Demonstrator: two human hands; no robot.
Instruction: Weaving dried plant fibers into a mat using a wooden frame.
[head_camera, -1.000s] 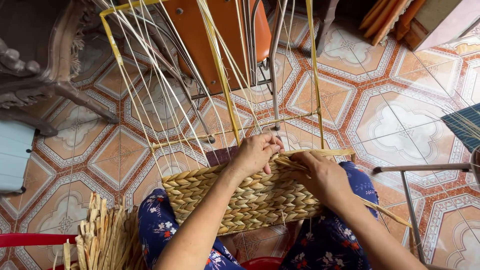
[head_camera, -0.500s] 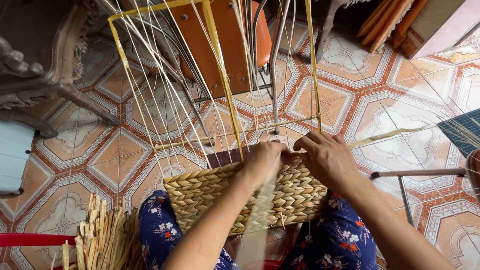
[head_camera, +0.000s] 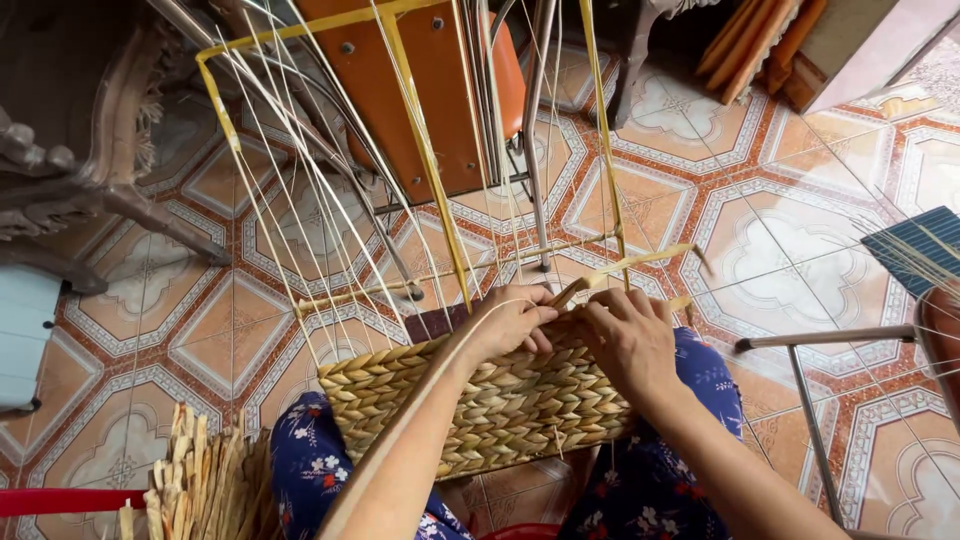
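Patterned orange-and-white floor tiles (head_camera: 780, 215), dark carved wooden furniture (head_camera: 75, 150).

Left forearm entering from 6 o'clock, extending toward 1 o'clock, left hand (head_camera: 510, 322) palm down, fingers curled and pinched closed, right forearm entering from 5 o'clock, extending toward 11 o'clock, right hand (head_camera: 628, 335) palm down, fingers bent, hands just beside each other at centre.

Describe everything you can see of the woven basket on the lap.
The woven basket is a band of thick, tan braided straw rows, unfinished along the top. Thin pale stakes rise from its rim around a yellow wire frame. It rests across knees in blue floral cloth. The left hand and right hand both press its upper edge, working a loose strand.
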